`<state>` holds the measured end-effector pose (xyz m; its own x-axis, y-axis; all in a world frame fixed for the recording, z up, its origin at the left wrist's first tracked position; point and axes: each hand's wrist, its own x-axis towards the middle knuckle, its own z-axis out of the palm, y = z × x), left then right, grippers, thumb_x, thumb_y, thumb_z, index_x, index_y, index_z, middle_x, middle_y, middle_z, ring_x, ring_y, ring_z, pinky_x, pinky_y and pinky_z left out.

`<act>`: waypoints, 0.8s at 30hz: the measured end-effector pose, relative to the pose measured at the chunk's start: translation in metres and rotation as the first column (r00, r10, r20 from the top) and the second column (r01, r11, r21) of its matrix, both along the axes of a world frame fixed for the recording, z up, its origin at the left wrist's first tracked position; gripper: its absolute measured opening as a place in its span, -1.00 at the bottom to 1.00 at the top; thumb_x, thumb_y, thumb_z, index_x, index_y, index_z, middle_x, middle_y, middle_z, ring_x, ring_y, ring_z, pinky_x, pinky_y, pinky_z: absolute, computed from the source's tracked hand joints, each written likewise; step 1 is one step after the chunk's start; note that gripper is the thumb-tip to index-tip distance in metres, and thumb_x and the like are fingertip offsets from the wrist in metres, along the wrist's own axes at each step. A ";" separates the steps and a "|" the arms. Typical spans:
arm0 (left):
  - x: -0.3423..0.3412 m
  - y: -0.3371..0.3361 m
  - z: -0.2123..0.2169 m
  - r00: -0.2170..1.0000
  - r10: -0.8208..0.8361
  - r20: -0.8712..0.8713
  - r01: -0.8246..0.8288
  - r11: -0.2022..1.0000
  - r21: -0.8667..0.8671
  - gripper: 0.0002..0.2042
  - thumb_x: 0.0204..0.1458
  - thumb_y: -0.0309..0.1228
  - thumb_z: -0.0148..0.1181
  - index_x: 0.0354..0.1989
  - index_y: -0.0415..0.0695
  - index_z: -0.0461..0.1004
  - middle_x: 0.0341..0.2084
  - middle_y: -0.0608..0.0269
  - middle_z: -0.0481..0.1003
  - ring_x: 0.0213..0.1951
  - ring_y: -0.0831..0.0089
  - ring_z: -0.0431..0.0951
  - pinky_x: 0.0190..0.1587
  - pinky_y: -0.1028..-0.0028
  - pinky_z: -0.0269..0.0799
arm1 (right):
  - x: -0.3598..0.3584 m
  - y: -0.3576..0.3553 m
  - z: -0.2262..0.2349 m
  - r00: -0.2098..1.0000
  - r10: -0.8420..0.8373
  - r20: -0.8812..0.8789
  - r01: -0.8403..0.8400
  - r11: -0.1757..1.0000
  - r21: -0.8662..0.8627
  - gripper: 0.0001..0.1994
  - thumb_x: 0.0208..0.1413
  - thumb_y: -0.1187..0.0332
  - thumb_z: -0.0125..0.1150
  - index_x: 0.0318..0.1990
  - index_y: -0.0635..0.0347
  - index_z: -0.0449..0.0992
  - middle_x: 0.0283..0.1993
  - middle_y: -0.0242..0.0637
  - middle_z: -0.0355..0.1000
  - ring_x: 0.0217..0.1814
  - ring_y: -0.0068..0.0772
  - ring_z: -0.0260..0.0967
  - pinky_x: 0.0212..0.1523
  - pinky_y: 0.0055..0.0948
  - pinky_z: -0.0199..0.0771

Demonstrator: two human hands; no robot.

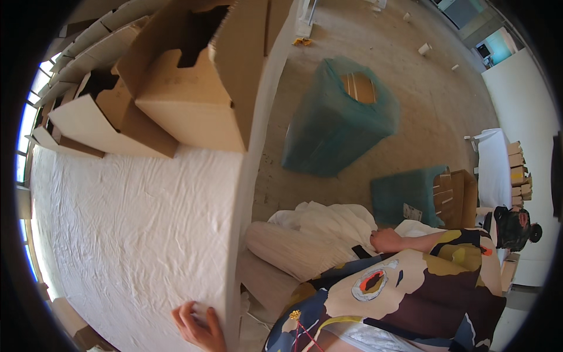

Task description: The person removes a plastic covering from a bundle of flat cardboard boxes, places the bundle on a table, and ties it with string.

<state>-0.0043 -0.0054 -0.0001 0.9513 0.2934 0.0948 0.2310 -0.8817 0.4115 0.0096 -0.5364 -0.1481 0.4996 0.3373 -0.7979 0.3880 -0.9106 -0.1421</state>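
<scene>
Lower left, the left hand [200, 330] rests on the white-covered bench [141, 229], thumb and fingers apart, perhaps for support; right of centre, the right hand [385, 240] lies curled against white cloth [322, 220] (gripping or not, I cannot tell).

From my remote view I can read no lettering; the pale label [412, 212] (too small to make out) sits on a teal-wrapped bundle [399, 190].
</scene>
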 end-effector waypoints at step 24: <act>-0.004 0.027 -0.036 0.991 0.069 0.113 -0.053 0.989 -0.137 -0.76 0.28 -0.28 0.04 -0.01 -0.14 0.44 -0.37 0.33 0.34 -0.39 0.54 0.24 -0.34 0.49 0.24 | 0.061 -0.014 -0.007 0.781 -0.196 -0.593 0.425 0.863 0.274 -0.54 -0.04 0.12 0.34 -0.01 0.20 0.58 -0.05 -0.13 0.55 -0.08 -0.14 0.53 -0.16 -0.06 0.58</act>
